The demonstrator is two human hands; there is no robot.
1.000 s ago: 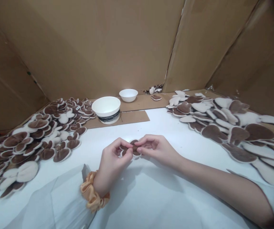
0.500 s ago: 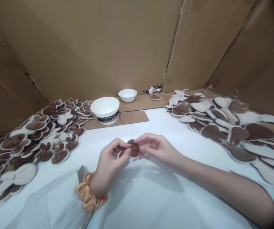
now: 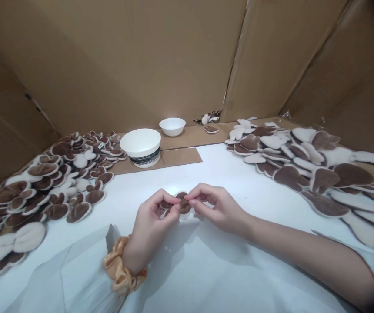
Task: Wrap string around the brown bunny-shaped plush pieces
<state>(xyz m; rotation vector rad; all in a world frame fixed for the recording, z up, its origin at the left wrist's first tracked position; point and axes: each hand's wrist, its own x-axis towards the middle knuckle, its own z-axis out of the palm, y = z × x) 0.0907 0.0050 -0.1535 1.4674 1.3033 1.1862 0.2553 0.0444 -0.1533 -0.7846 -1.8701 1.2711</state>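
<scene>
Between both hands is a small brown fabric piece (image 3: 185, 207) with a pale edge, held above the white table. My left hand (image 3: 157, 217), with an orange scrunchie (image 3: 121, 266) at the wrist, pinches its left part between thumb and fingers. My right hand (image 3: 218, 208) is closed at the piece's upper middle, thumb and index fingertip together close to the left fingertips. Whether anything thin is between the right fingertips is too small to tell. The fingers hide part of the piece.
A pile of brown and white rabbit-shaped pieces (image 3: 58, 211) lies at the left. Larger flat pieces (image 3: 288, 180) are heaped at the right. A black-banded white bowl (image 3: 144, 161) and a smaller bowl (image 3: 172, 127) stand near the cardboard wall (image 3: 125, 65).
My right hand's thumb and index finger have come together and moved slightly left, onto the piece near the left fingertips. The view has shifted slightly.
</scene>
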